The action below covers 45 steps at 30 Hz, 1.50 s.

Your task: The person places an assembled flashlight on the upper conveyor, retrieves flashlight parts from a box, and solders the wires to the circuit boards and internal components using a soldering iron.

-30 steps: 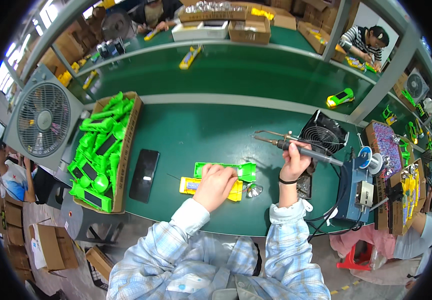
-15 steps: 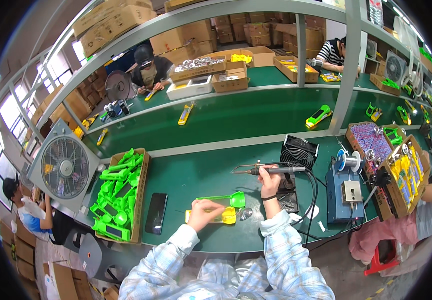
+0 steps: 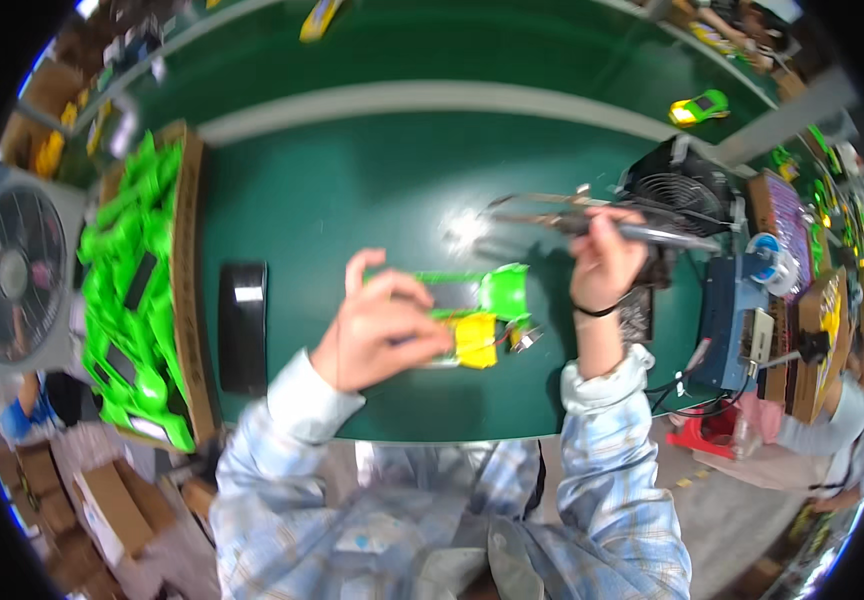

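Observation:
My left hand (image 3: pixel 377 325) hovers at the left end of a yellow plastic casing part (image 3: pixel 475 340). Its fingers are curled but apart, with thumb and fingertips close to the part; no held thing shows. Just beyond lies a green plastic casing (image 3: pixel 504 291) with a dark panel. A small shiny round piece (image 3: pixel 525 338) on thin wires sits at the yellow part's right end. In my right hand (image 3: pixel 607 255) is a soldering iron (image 3: pixel 652 232), gripped around its dark handle. A thin metal arm runs along the iron, and its tip points left above the table.
A carton (image 3: pixel 190 290) of green casings (image 3: pixel 137 290) stands left, beside a black phone (image 3: pixel 243 325). On the right are a black fan (image 3: pixel 680 190), a blue soldering station (image 3: pixel 724 330), a solder spool (image 3: pixel 770 262) and cables. A grey fan (image 3: pixel 17 270) stands far left.
The view has tilted down and come closer. My left fingers have spread from a pinch over the yellow part. My right hand still holds the soldering iron up to the right.

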Tool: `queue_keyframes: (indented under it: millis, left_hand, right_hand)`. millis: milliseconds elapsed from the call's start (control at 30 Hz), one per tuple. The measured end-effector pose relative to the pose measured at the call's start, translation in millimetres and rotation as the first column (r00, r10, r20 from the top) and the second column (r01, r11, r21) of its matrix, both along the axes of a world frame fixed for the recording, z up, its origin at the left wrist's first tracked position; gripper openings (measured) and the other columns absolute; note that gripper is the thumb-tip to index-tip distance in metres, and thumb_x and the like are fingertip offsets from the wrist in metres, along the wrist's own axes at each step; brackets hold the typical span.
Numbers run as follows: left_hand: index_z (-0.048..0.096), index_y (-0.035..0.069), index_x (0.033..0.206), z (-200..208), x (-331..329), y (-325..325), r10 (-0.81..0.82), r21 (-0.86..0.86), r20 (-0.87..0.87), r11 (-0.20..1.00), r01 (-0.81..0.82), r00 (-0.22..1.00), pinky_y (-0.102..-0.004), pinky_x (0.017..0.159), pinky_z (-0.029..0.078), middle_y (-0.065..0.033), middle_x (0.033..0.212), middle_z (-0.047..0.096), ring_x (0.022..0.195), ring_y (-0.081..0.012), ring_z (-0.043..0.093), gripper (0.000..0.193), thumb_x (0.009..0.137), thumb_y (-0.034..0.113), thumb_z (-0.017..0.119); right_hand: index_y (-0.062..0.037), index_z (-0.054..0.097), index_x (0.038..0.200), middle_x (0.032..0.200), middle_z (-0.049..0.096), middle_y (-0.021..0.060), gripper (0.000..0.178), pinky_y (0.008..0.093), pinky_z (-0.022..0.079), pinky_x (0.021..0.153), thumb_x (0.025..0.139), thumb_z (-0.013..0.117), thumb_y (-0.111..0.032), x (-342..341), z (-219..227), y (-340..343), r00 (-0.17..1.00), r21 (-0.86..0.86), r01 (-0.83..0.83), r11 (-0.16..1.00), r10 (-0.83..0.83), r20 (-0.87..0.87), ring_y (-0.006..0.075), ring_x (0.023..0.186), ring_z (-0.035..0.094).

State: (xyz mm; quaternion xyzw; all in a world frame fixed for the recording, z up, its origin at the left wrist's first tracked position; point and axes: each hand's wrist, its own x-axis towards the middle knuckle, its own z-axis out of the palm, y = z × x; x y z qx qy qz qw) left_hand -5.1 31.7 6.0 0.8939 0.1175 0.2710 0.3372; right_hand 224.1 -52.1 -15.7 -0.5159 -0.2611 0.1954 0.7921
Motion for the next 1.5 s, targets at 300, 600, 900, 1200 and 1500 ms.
queue_keyframes:
  millis: [300,600,900,1200,1500]
  left_hand:
    - [0.063,0.013,0.066,-13.7,-23.5,10.5,0.139,-0.186,-0.172,0.967,-0.171,0.975,-0.0399,0.087,0.021,0.0060,0.063,0.058,0.083,-0.0121,0.051,0.008,0.062,0.015,0.069]
    - [0.066,0.014,0.081,-18.9,-27.1,9.7,0.113,-0.302,-0.206,0.937,-0.173,0.972,-0.0385,0.087,0.020,0.0029,0.066,0.060,0.080,-0.0133,0.050,0.013,0.071,0.020,0.063]
    - [0.060,0.004,0.081,-15.7,-22.5,8.8,0.189,-0.448,-0.232,0.850,-0.277,0.954,-0.0375,0.087,0.021,0.0006,0.075,0.063,0.081,-0.0148,0.056,0.011,0.072,0.010,0.061]
    - [0.064,0.009,0.066,-11.2,-30.3,13.9,0.293,-0.292,-0.287,0.880,-0.374,0.912,-0.0310,0.075,0.028,-0.0011,0.063,0.059,0.062,-0.0112,0.052,0.012,0.057,0.008,0.071]
    - [0.066,0.007,0.070,-16.5,-31.3,16.0,0.445,-0.058,-0.455,0.849,-0.525,0.771,-0.0312,0.075,0.028,-0.0003,0.055,0.055,0.056,-0.0117,0.047,0.010,0.059,0.006,0.068]
  right_hand:
    - [0.0045,0.046,0.083,0.077,0.045,0.0083,0.026,0.0180,0.031,0.041,0.070,0.055,-0.016,-24.7,8.8,24.7,0.966,0.048,-0.203,0.978,0.193,0.171,0.0097,0.050,0.041]
    - [0.0080,0.045,0.088,0.085,0.043,0.0116,0.031,0.0180,0.036,0.045,0.074,0.051,-0.019,-18.1,28.0,45.2,0.910,0.056,-0.325,0.944,0.296,0.290,0.0098,0.056,0.045]
    - [0.0085,0.045,0.090,0.080,0.044,0.0114,0.031,0.0206,0.035,0.044,0.075,0.051,-0.018,-8.1,23.6,45.5,0.903,0.020,-0.334,0.942,0.314,0.294,0.0079,0.046,0.039]
    - [0.0080,0.044,0.090,0.077,0.042,0.0096,0.037,0.0188,0.034,0.044,0.075,0.054,-0.024,-5.4,10.9,40.8,0.895,-0.067,-0.337,0.939,0.342,0.286,0.0079,0.048,0.039]
    - [-0.0067,0.039,0.092,0.088,0.040,0.0064,0.028,0.0316,0.034,0.076,0.076,0.056,-0.022,-15.0,7.4,31.2,0.740,-0.162,-0.625,0.764,0.646,0.187,0.0190,0.086,0.037]
